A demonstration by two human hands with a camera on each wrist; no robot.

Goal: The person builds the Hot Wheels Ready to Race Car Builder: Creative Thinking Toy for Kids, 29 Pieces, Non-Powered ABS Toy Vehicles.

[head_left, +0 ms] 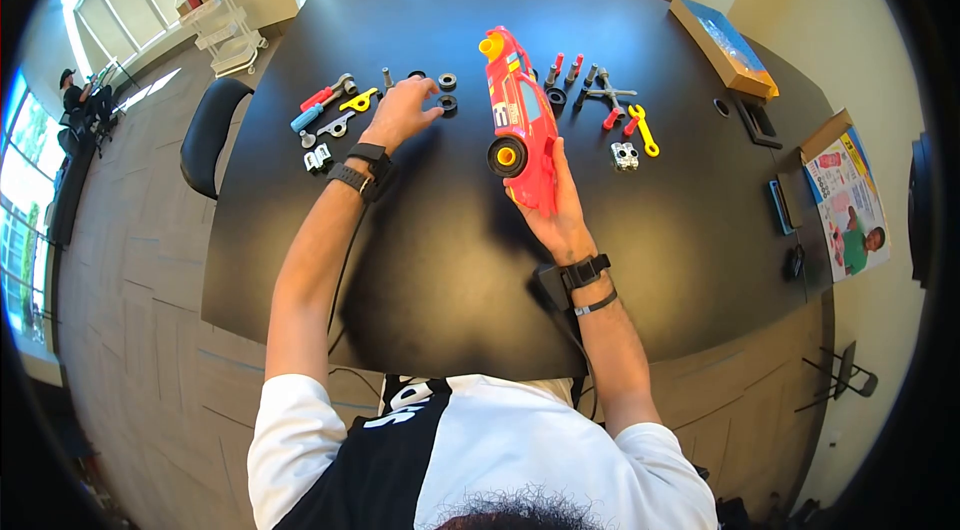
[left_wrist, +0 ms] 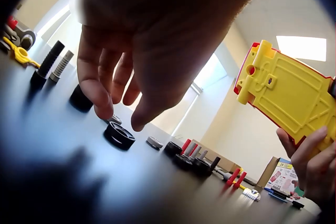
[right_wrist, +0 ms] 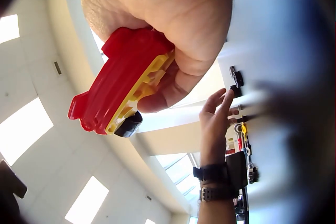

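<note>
1. Nearest, the right hand [head_left: 560, 200] grips the red toy car [head_left: 522, 110] near one end, its fingers curled around the body. The car is raised above the table [head_left: 450, 260], its other end pointing away from the person.

2. On the car, a black wheel [head_left: 507, 158] is fitted near the gripped end. At the far end, the yellow mount [left_wrist: 252, 70] is bare.

3. The left hand [head_left: 403, 112] is over the table, empty, its thumb and fingers moderately parted. A loose wheel [left_wrist: 119, 136] lies just beneath the fingertips; whether they touch it cannot be told.

4. The step in hand looks like a reach for that wheel, with the car held up to one side. Picking it up would call for lowering the fingertips either side of the rim and narrowing them, while the right hand steadies the car.

5. Around the reach, small parts lie in two groups: a yellow wrench [head_left: 360, 102] and a blue-handled tool [head_left: 307, 118] to the left; a cross-shaped wrench [head_left: 611, 93] and a silver block [head_left: 625, 157] to the right.

6. Farther off, an open box [head_left: 735, 55] lies near the table's far right edge.
</note>
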